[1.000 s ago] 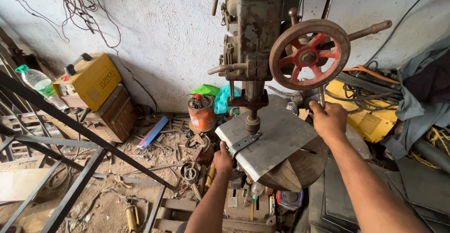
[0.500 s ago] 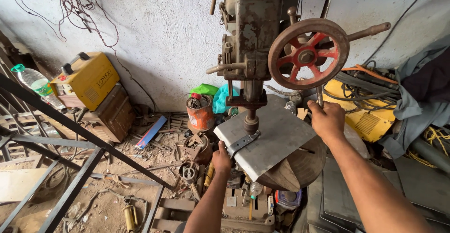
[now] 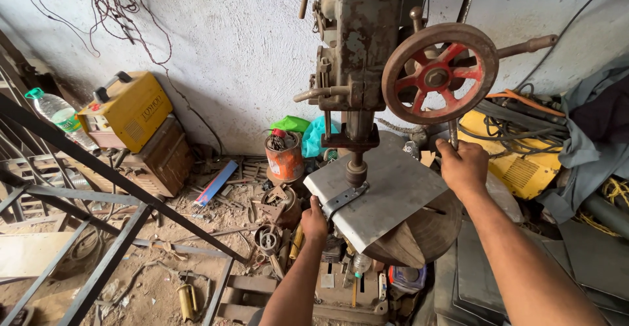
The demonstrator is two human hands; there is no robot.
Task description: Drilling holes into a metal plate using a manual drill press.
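Under rusty drill, flat perforated metal strip

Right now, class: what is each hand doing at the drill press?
Left hand: closed on the flat metal strip under the spindle.
Right hand: closed around the feed handle below the red-spoked wheel.

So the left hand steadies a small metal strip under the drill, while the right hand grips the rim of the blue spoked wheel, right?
Not quite. In the head view the spoked wheel is red, not blue, and the right hand grips a lever below it, not the rim. The rest holds: the left hand steadies the metal strip under the drill spindle.
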